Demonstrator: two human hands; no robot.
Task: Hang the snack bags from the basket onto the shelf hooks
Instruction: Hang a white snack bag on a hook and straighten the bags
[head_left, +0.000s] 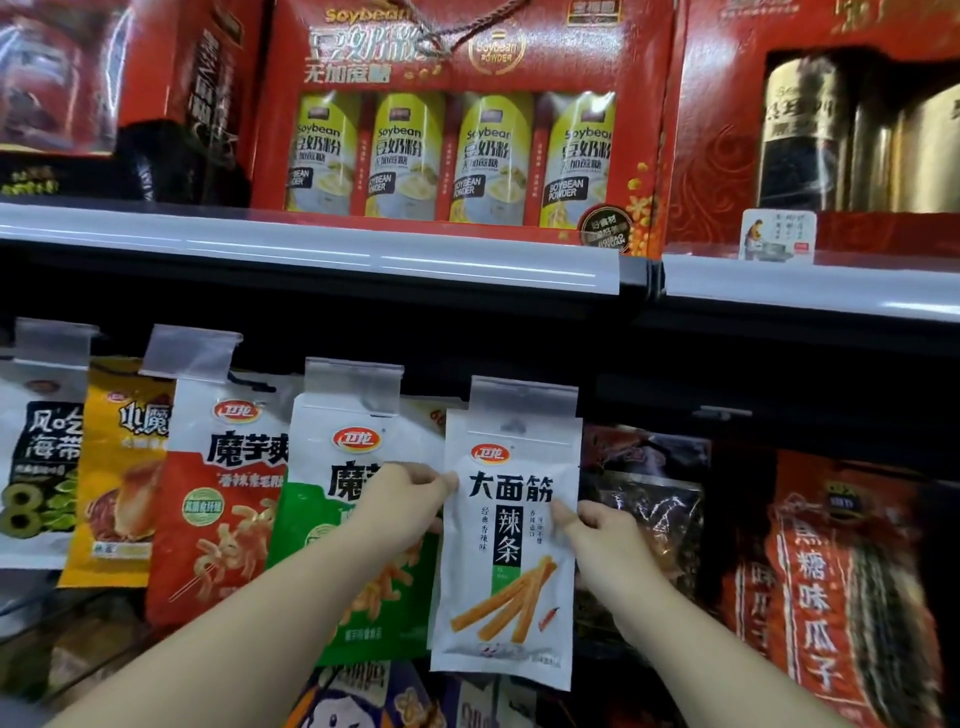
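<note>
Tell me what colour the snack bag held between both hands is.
Mostly white snack bag, with black lettering, a red logo and orange sticks pictured; the head view shows it.

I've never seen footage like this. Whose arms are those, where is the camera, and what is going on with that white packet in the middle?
There is no machine here: these are a person's two bare arms, filmed by one wide-angle camera worn on the head, looking forward at a shop shelf. The left hand and the right hand each pinch a side edge of a white snack bag printed with orange sticks. Its top sits just under a clear plastic hook tag, so it seems to be going onto, or already on, that hook. Beside it hang a green-and-white bag and a red-and-white bag. On the shelf above stands a red soybean powder gift box.
</note>
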